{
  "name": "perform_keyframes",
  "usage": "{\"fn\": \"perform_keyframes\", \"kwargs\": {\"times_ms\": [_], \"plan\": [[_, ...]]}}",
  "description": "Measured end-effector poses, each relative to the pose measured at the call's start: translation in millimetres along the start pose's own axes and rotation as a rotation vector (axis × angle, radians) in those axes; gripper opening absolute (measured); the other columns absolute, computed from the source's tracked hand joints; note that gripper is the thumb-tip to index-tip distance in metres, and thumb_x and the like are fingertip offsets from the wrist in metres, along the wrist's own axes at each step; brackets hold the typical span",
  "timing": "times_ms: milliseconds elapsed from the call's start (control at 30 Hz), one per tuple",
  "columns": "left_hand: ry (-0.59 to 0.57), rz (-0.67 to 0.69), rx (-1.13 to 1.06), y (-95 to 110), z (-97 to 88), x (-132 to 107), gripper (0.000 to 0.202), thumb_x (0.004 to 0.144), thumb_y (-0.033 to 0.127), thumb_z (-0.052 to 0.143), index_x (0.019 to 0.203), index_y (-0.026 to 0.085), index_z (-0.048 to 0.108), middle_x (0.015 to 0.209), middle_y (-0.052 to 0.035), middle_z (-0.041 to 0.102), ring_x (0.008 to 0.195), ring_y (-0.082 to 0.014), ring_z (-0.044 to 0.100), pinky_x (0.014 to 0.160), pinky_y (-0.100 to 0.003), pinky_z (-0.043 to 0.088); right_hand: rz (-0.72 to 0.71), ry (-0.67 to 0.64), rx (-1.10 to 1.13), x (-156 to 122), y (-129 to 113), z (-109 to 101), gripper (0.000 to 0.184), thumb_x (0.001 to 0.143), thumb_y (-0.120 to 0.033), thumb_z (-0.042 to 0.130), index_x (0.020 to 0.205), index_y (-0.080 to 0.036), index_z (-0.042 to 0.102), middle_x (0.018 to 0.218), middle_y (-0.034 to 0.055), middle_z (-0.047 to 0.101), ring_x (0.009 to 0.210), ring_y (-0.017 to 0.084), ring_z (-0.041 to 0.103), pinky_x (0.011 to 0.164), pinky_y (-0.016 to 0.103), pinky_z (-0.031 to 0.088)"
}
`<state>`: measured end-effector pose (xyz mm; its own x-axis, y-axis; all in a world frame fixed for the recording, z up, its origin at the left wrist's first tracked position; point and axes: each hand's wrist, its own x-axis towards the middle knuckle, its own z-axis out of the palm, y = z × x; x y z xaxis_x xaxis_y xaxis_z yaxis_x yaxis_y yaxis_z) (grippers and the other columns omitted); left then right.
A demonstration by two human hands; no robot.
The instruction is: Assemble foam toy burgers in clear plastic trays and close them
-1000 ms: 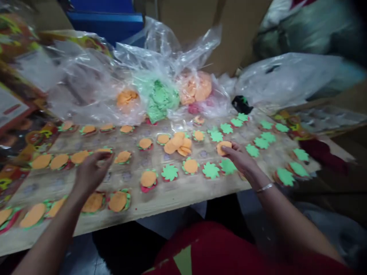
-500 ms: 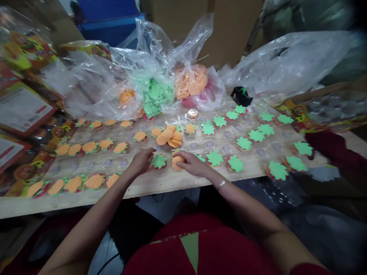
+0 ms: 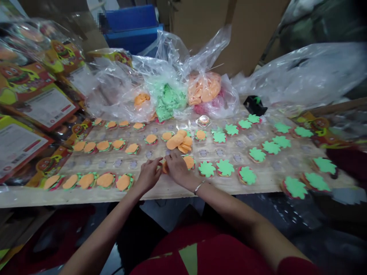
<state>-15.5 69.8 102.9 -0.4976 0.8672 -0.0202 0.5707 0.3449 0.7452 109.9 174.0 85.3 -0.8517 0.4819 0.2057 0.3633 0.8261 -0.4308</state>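
An orange disc [image 3: 164, 167], mostly hidden, is held at the near edge of the tabletop [image 3: 177, 191] by the right hand [image 3: 178, 170], whose fingers are narrowed around it. It is met by the curled left hand [image 3: 149, 176], but whether that hand grips it cannot be told. A pile of orange discs [image 3: 179, 140] lies just behind, and green cutouts [image 3: 225, 167] are seen to the right.

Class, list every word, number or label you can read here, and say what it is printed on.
No text reads clearly.
White label panels on the red-and-yellow cardboard packaging cards: lines of print, too blurred to read.
Small black object with a green mark: unreadable.
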Motion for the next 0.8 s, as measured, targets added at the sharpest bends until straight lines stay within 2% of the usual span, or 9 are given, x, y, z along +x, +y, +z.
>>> {"fn": "perform_keyframes", "kwargs": {"times_ms": [67, 167, 267, 367, 467, 600, 700, 800], "plan": [[0.027, 0.031, 0.024, 2, -1.9, 13, 0.034, 0.067, 0.020, 0.067, 0.101, 0.025, 0.069, 0.086, -0.0074, 0.071, 0.098, -0.0299, 0.055, 0.099, -0.043, 0.035, 0.002, 0.024, 0.024, 3, 8, -6, 0.015, 0.089, -0.019, 0.050, 0.100, -0.014, 0.060, 0.107, 0.0131, 0.057, 0.102, 0.025, 0.052, 0.086, 0.035, 0.045], [0.035, 0.100, 0.133, 10, -0.4, 48, 0.025, 0.073, 0.025, 0.063, 0.098, 0.022, 0.068, 0.095, -0.0100, 0.069, 0.098, -0.0295, 0.057, 0.096, -0.042, 0.038, 0.109, 0.064, 0.052, 20, 35, -20, 0.016, 0.092, -0.023, 0.047, 0.100, -0.016, 0.059, 0.104, 0.0099, 0.057, 0.094, 0.021, 0.054, 0.079, 0.031, 0.046], [0.014, 0.175, 0.231, 18, 13.4, 89, 0.030, 0.078, 0.030, 0.059, 0.105, 0.018, 0.065, 0.108, -0.0132, 0.065, 0.105, -0.0302, 0.055, 0.097, -0.043, 0.038, 0.189, 0.144, -0.003, 48, 65, -33, 0.022, 0.093, -0.020, 0.041, 0.108, -0.016, 0.057, 0.111, 0.0110, 0.055, 0.096, 0.021, 0.054, 0.079, 0.031, 0.045], [0.021, 0.257, 0.294, 18, 33.6, 118, 0.041, 0.073, 0.031, 0.065, 0.112, 0.018, 0.060, 0.121, -0.0151, 0.059, 0.117, -0.0325, 0.048, 0.102, -0.045, 0.033, 0.208, 0.110, -0.021, 73, 83, -34, 0.025, 0.090, -0.025, 0.048, 0.112, -0.015, 0.055, 0.112, 0.0117, 0.054, 0.097, 0.022, 0.053, 0.079, 0.031, 0.044], [0.024, 0.305, 0.352, 10, 47.1, 128, 0.041, 0.073, 0.028, 0.064, 0.112, 0.018, 0.059, 0.122, -0.0155, 0.058, 0.117, -0.0324, 0.047, 0.102, -0.045, 0.033, 0.181, 0.092, 0.025, 85, 87, -27, 0.019, 0.082, -0.027, 0.058, 0.098, -0.017, 0.057, 0.104, 0.0085, 0.055, 0.094, 0.020, 0.053, 0.077, 0.028, 0.043], [0.046, 0.295, 0.393, 1, 48.9, 128, 0.034, 0.078, 0.030, 0.058, 0.110, 0.019, 0.058, 0.113, -0.0142, 0.062, 0.110, -0.0314, 0.052, 0.097, -0.042, 0.038, 0.112, 0.144, 0.267, 78, 98, -29, 0.008, 0.077, -0.018, 0.055, 0.085, -0.019, 0.054, 0.086, 0.0001, 0.057, 0.081, 0.014, 0.053, 0.070, 0.022, 0.040], [0.028, 0.284, 0.395, 0, 47.0, 129, 0.040, 0.079, 0.037, 0.056, 0.112, 0.016, 0.058, 0.115, -0.0152, 0.063, 0.109, -0.0310, 0.054, 0.095, -0.042, 0.040, 0.276, 0.257, 0.382, 57, 134, -54, 0.015, 0.079, -0.018, 0.052, 0.094, -0.018, 0.054, 0.085, -0.0010, 0.060, 0.078, 0.013, 0.055, 0.068, 0.022, 0.040], [0.031, 0.234, 0.368, 3, 48.6, 131, 0.051, 0.079, 0.045, 0.053, 0.117, 0.011, 0.057, 0.115, -0.0166, 0.063, 0.106, -0.0308, 0.057, 0.092, -0.041, 0.042, 0.519, 0.277, 0.226, 31, 184, -84, 0.024, 0.079, -0.016, 0.052, 0.103, -0.017, 0.055, 0.094, 0.0030, 0.064, 0.083, 0.016, 0.057, 0.072, 0.024, 0.042]]}}
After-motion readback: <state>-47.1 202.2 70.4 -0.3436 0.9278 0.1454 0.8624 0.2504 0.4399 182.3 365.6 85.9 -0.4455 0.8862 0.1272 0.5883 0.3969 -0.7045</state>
